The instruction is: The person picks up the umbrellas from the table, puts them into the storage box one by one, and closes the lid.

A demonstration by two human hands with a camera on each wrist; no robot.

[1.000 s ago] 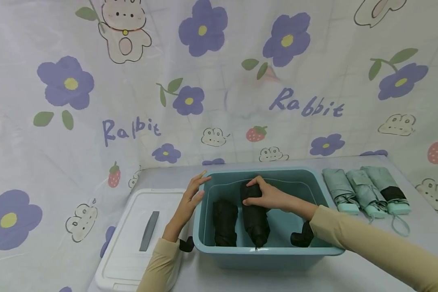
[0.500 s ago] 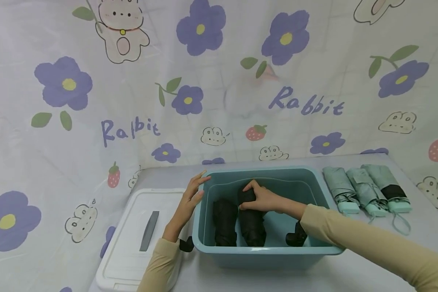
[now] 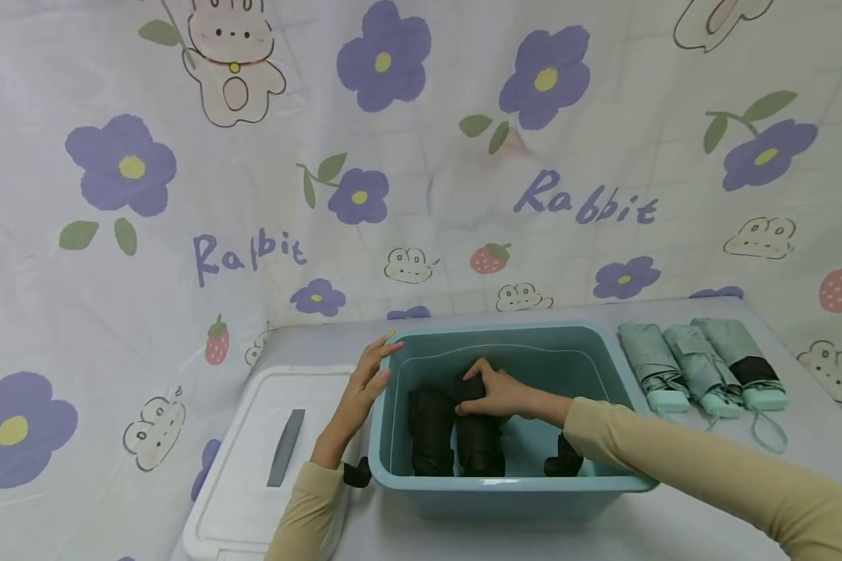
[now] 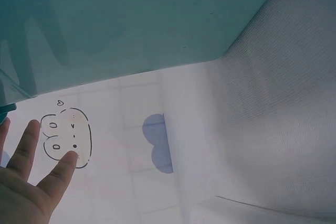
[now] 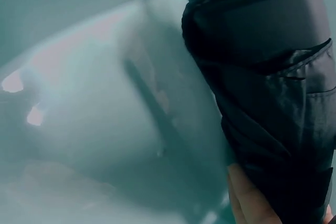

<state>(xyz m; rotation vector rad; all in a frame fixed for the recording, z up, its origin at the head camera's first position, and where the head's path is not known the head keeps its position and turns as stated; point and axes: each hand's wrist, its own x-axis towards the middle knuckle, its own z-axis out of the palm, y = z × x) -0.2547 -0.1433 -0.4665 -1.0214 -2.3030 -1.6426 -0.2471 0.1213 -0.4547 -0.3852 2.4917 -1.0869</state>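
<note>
The left hand [image 3: 365, 382] is held beside the left rim of the tub, with its fingers spread and almost straight; nothing is gripped by it, and whether the rim is touched cannot be told. By the right hand [image 3: 498, 392], with thumb and fingers curled, the far end of a black cylindrical folded umbrella of cloth [image 3: 480, 448] is held inside the tub.

At the left, a white plastic rectangular lid [image 3: 238, 467] with a grey bar handle [image 3: 287, 448] is laid on the table [image 3: 673, 522]. Next comes the blue-green plastic rectangular tub [image 3: 519, 485], in which a second black cloth folded umbrella [image 3: 431, 432] is placed along the left wall. The held umbrella is situated just to the right of it, and both long axes are directed from near to far, almost parallel. Thus the second umbrella is found between the left hand and the held one. To the right of the tub, three mint-green cloth folded umbrellas [image 3: 702, 362] are set side by side, their handles turned to the near side.
</note>
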